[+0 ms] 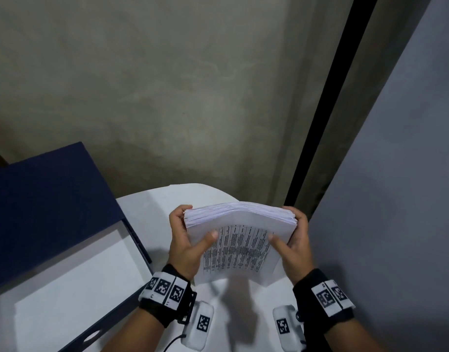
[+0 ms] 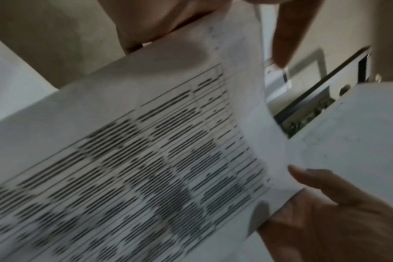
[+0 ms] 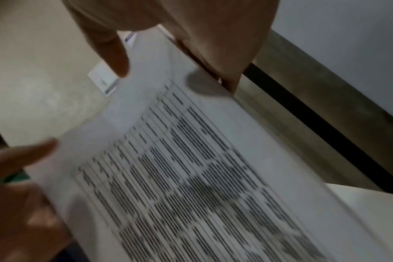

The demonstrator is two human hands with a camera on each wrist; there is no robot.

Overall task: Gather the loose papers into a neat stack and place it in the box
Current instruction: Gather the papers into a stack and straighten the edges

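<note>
A thick stack of papers point(image 1: 238, 240) stands on its long edge over the white table point(image 1: 152, 207), its front sheet printed with a table of text. My left hand point(image 1: 190, 229) grips its left end, thumb on the front sheet and fingers behind. At the right end my right hand point(image 1: 292, 232) grips the same way. The sheets' top edges are slightly uneven. The wrist views show the printed sheet point(image 2: 146, 150) point(image 3: 191, 177) close up and blurred. A dark blue box point(image 1: 73, 275) lies open at the left, white inside, its lid point(image 1: 48, 204) raised behind.
The table is small and rounded, with its far edge just beyond the stack. A grey wall point(image 1: 396, 174) rises close on the right, next to a black vertical strip point(image 1: 327, 110). Concrete floor point(image 1: 167, 97) lies beyond the table.
</note>
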